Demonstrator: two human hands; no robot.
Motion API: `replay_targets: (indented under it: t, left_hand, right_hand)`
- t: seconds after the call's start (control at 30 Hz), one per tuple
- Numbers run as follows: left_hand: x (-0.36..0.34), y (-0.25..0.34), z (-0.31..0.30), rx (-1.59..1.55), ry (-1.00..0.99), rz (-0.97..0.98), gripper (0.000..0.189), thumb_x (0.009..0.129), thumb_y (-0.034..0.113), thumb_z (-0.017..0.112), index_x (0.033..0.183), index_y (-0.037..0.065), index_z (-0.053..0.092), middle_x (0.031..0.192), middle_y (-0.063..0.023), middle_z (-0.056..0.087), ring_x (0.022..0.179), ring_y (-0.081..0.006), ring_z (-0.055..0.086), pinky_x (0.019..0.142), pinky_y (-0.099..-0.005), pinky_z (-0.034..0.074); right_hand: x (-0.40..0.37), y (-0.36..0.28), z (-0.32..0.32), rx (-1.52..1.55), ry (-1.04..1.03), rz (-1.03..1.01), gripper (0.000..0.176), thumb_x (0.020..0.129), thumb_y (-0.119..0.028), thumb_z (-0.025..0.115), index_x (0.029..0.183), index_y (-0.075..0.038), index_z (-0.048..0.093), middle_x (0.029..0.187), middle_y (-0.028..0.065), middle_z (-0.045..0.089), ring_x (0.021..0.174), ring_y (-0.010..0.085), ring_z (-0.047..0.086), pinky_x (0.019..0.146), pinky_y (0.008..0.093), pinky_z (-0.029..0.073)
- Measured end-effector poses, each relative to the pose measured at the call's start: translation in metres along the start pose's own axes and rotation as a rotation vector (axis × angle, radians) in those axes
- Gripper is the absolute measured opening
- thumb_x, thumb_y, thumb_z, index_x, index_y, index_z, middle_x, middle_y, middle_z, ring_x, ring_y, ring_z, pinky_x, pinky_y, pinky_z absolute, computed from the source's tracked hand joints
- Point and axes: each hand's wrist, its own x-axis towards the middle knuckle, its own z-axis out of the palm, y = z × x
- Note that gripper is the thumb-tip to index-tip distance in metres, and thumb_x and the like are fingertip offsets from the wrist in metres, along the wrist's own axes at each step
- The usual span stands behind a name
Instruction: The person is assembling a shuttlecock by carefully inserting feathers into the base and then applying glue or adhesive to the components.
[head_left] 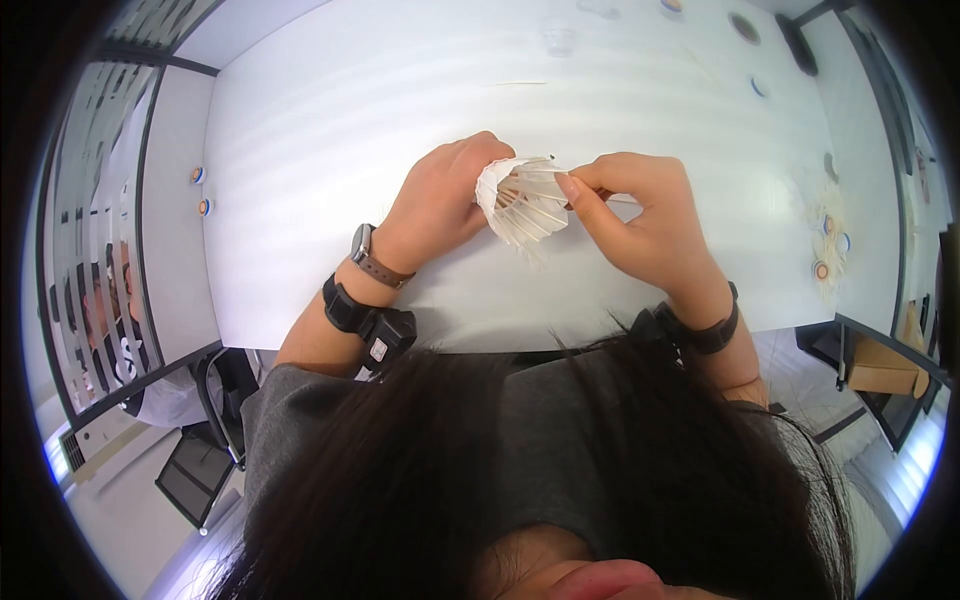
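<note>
A white feather shuttlecock (527,208) is held up over the white table, its open skirt turned toward me and slightly downward. My left hand (447,190) is closed around its left side, and the fingers there are partly hidden behind the feathers. On the opposite side, my right hand (645,212) pinches the feather edge between thumb and forefinger. A thin pale strip shows just past the right fingers. The shuttlecock's cork end is hidden from view.
White table (330,120) spreads beneath. Two small round pieces (206,207) lie at its left edge. Loose feathers (832,225) and several round pieces (821,270) lie at the right. Farther back are a thin stick (520,83) and a clear cup (560,42).
</note>
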Motion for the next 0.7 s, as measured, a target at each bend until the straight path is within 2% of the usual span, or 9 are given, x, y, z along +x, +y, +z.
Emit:
replay_targets:
  t: [0.2, 0.3, 0.4, 0.53, 0.7]
  left_hand:
    - [0.002, -0.001, 0.0, 0.033, 0.024, 0.049, 0.029, 0.078, 0.014, 0.076, 0.1, 0.009, 0.057, 0.088, -0.0073, 0.061, 0.078, -0.0295, 0.061, 0.069, -0.0388, 0.049]
    - [0.001, 0.0, -0.002, 0.074, -0.007, 0.073, 0.036, 0.077, 0.008, 0.076, 0.107, 0.008, 0.056, 0.093, -0.0088, 0.064, 0.082, -0.0301, 0.063, 0.07, -0.0377, 0.051]
    - [0.003, 0.001, -0.002, 0.08, 0.01, 0.113, 0.034, 0.078, 0.008, 0.076, 0.106, 0.008, 0.057, 0.092, -0.0087, 0.064, 0.081, -0.0295, 0.063, 0.068, -0.0372, 0.051]
    - [0.003, 0.002, -0.001, 0.118, 0.012, 0.094, 0.031, 0.079, 0.008, 0.075, 0.105, 0.008, 0.058, 0.091, -0.008, 0.064, 0.081, -0.0286, 0.063, 0.068, -0.0372, 0.051]
    - [0.0, 0.003, 0.001, 0.0, -0.002, -0.005, 0.029, 0.081, 0.009, 0.072, 0.106, 0.008, 0.057, 0.094, -0.0094, 0.061, 0.085, -0.0314, 0.062, 0.072, -0.0385, 0.05]
  right_hand:
    - [-0.002, 0.005, 0.004, 0.167, 0.016, 0.132, 0.019, 0.086, -0.015, 0.07, 0.089, 0.004, 0.074, 0.075, 0.0115, 0.073, 0.064, 0.0134, 0.067, 0.062, 0.0249, 0.053]
    - [-0.002, 0.001, 0.011, 0.137, -0.037, 0.253, 0.023, 0.085, -0.019, 0.072, 0.09, 0.004, 0.074, 0.075, 0.0115, 0.073, 0.063, 0.0136, 0.067, 0.062, 0.025, 0.053]
    - [0.0, 0.002, 0.013, 0.06, -0.087, 0.3, 0.024, 0.086, -0.021, 0.073, 0.091, 0.003, 0.075, 0.073, 0.0112, 0.073, 0.063, 0.0135, 0.066, 0.062, 0.0252, 0.052]
    - [0.0, 0.005, 0.014, 0.063, -0.072, 0.336, 0.024, 0.088, -0.021, 0.071, 0.092, 0.001, 0.076, 0.072, 0.0106, 0.072, 0.06, 0.0125, 0.063, 0.059, 0.0256, 0.049]
    - [-0.001, 0.015, 0.026, 0.201, 0.004, 0.297, 0.023, 0.088, -0.021, 0.071, 0.087, 0.002, 0.075, 0.066, 0.0076, 0.068, 0.056, 0.0099, 0.057, 0.054, 0.0256, 0.045]
